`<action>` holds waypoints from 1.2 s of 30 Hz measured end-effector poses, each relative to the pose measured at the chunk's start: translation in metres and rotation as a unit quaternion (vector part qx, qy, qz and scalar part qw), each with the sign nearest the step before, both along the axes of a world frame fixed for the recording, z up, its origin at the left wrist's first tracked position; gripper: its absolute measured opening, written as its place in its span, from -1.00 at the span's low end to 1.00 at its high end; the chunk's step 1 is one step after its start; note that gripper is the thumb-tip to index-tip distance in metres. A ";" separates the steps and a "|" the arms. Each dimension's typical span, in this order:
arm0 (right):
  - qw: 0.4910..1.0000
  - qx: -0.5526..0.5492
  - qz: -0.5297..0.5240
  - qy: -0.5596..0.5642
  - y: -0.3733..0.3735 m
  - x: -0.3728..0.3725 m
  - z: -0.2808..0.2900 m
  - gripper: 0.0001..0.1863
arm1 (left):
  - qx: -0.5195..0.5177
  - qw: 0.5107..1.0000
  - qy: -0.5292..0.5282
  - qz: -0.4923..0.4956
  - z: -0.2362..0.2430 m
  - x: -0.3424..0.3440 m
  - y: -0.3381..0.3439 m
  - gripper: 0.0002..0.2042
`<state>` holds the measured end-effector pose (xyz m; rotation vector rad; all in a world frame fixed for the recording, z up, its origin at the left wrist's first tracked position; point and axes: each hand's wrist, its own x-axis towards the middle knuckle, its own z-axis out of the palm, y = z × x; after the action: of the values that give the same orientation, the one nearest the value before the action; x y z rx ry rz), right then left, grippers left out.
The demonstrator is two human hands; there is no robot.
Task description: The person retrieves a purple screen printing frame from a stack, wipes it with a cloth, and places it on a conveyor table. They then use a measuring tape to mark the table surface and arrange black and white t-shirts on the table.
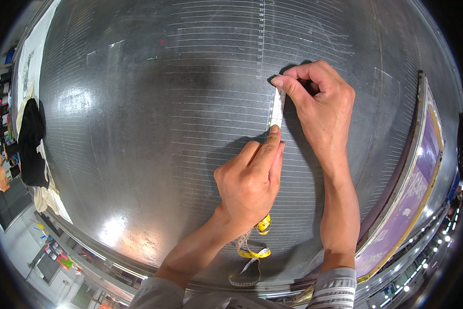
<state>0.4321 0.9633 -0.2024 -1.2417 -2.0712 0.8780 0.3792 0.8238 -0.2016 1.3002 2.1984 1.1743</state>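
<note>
A soft measuring tape (pixel 277 106), white and yellow, stretches between my hands across the dark lined tabletop. My right hand (pixel 324 98) pinches its far end between thumb and index finger. Nearer to me, my left hand (pixel 249 177) is closed on the tape, its index fingertip pressing down on the strip and the other fingers curled. Part of the tape is hidden beneath that hand. Its loose yellow length (pixel 257 253) comes out by the left wrist and lies in twisted loops towards the front edge.
The dark tabletop (pixel 139 113) bears many thin pale ruled lines and some scratches. A framed purple screen (pixel 404 206) lies along the right side. Black cloth (pixel 32 144) and white sheeting (pixel 33 62) hang at the left edge.
</note>
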 end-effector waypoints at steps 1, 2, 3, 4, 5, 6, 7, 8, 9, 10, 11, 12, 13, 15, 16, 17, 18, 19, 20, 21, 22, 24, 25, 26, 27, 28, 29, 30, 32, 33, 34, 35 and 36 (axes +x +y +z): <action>1.000 -0.012 -0.012 -0.008 -0.001 0.000 0.001 -0.85 | -0.005 1.000 -0.002 0.001 0.000 0.000 0.000 -0.72; 0.999 -0.023 -0.022 -0.015 0.000 -0.001 0.003 -0.84 | -0.005 1.000 0.005 0.000 0.001 0.000 0.001 -0.72; 0.999 -0.034 -0.033 -0.022 0.000 -0.001 0.005 -0.84 | -0.005 1.000 0.013 -0.001 0.001 0.000 0.001 -0.72; 0.999 -0.017 -0.013 -0.036 0.000 0.000 0.005 -0.85 | -0.005 1.000 0.020 -0.003 0.002 -0.001 0.001 -0.72; 0.999 0.003 0.006 -0.050 0.002 0.004 0.004 -0.85 | -0.005 1.000 0.024 -0.004 0.002 -0.001 0.002 -0.73; 0.997 0.024 0.025 -0.064 0.004 0.006 0.004 -0.85 | -0.005 1.000 0.028 -0.006 0.002 -0.001 0.002 -0.73; 0.999 0.019 0.030 -0.039 0.004 0.006 0.003 -0.86 | -0.006 0.999 0.032 -0.007 0.002 -0.002 0.002 -0.73; 0.999 0.013 0.036 -0.014 0.003 0.007 0.002 -0.87 | -0.006 0.999 0.035 -0.007 0.002 -0.002 0.002 -0.73; 0.999 0.006 0.041 0.010 0.003 0.008 0.001 -0.88 | -0.006 0.999 0.038 -0.006 0.003 -0.001 0.002 -0.73; 0.999 -0.005 0.035 0.022 0.003 0.008 0.001 -0.90 | -0.007 0.999 0.040 -0.005 0.003 -0.001 0.002 -0.73; 0.999 0.004 0.036 0.016 0.003 0.008 0.001 -0.90 | -0.007 0.999 0.040 -0.005 0.003 -0.001 0.002 -0.73; 0.999 0.014 0.037 0.010 0.002 0.009 0.001 -0.90 | -0.007 0.999 0.040 -0.005 0.002 -0.001 0.002 -0.73; 0.999 0.023 0.038 0.004 0.002 0.009 0.001 -0.90 | -0.006 0.999 0.040 -0.005 0.002 -0.001 0.002 -0.72; 0.999 0.030 0.013 0.015 -0.003 0.008 -0.001 -0.90 | -0.006 0.999 0.037 -0.007 0.001 -0.001 0.001 -0.72; 0.999 0.033 0.001 0.020 -0.005 0.007 -0.001 -0.90 | -0.006 0.999 0.036 -0.008 0.001 -0.001 0.001 -0.72; 0.999 0.031 -0.009 0.008 -0.005 0.007 0.000 -0.90 | -0.006 0.999 0.035 -0.008 0.001 -0.001 0.001 -0.72; 0.999 0.030 -0.019 -0.003 -0.004 0.007 0.002 -0.89 | -0.007 0.999 0.035 -0.008 0.002 -0.001 0.001 -0.71; 0.999 0.028 -0.029 -0.015 -0.004 0.007 0.004 -0.89 | -0.007 0.999 0.034 -0.008 0.002 -0.001 0.001 -0.71; 0.999 0.018 -0.029 -0.011 -0.004 0.007 0.004 -0.88 | -0.010 0.999 0.033 -0.012 0.003 -0.002 0.001 -0.71; 1.000 0.007 -0.030 -0.007 -0.004 0.006 0.005 -0.88 | -0.014 0.999 0.032 -0.016 0.003 -0.003 0.000 -0.71; 1.000 -0.003 -0.030 -0.003 -0.003 0.006 0.005 -0.87 | -0.017 0.999 0.030 -0.020 0.003 -0.003 0.000 -0.71; 0.999 -0.016 -0.033 0.004 -0.003 0.006 0.006 -0.89 | -0.024 0.999 0.021 -0.028 0.006 -0.004 -0.001 -0.70; 0.999 -0.023 -0.034 0.008 -0.002 0.006 0.006 -0.90 | -0.028 0.999 0.017 -0.031 0.008 -0.005 -0.001 -0.69; 0.999 -0.021 -0.035 0.007 -0.003 0.005 0.006 -0.91 | -0.018 0.999 0.021 -0.031 0.005 -0.005 -0.002 -0.68; 0.999 -0.019 -0.036 0.005 -0.003 0.005 0.006 -0.91 | -0.007 0.999 0.026 -0.031 -0.001 -0.004 -0.005 -0.66; 0.999 -0.017 -0.037 0.003 -0.003 0.004 0.005 -0.92 | 0.003 0.999 0.030 -0.031 -0.004 -0.004 -0.006 -0.64; 0.999 -0.018 -0.039 0.008 -0.003 0.004 0.005 -0.92 | -0.010 0.999 0.015 -0.033 -0.001 -0.004 -0.006 -0.65; 0.999 -0.019 -0.041 0.012 -0.003 0.004 0.005 -0.91 | -0.023 0.999 0.000 -0.035 0.004 -0.003 -0.006 -0.66; 0.999 -0.014 -0.041 0.014 -0.003 0.004 0.004 -0.91 | -0.032 0.999 -0.016 -0.035 0.007 -0.003 -0.006 -0.66; 0.999 -0.009 -0.040 0.011 -0.003 0.004 0.003 -0.91 | -0.029 0.999 -0.017 -0.034 0.006 -0.003 -0.006 -0.66; 0.999 -0.002 -0.039 0.007 -0.003 0.004 0.003 -0.91 | -0.025 0.999 -0.018 -0.033 0.006 -0.003 -0.006 -0.65; 0.999 -0.003 -0.039 0.007 -0.003 0.004 0.003 -0.90 | -0.024 0.999 -0.019 -0.032 0.006 -0.003 -0.006 -0.65; 0.999 -0.003 -0.039 0.006 -0.003 0.004 0.003 -0.90 | -0.022 0.999 -0.020 -0.031 0.006 -0.002 -0.006 -0.65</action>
<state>0.4362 0.9606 -0.1994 -1.3080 -1.9967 0.8540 0.3769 0.8176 -0.1960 1.3070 2.1281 1.1124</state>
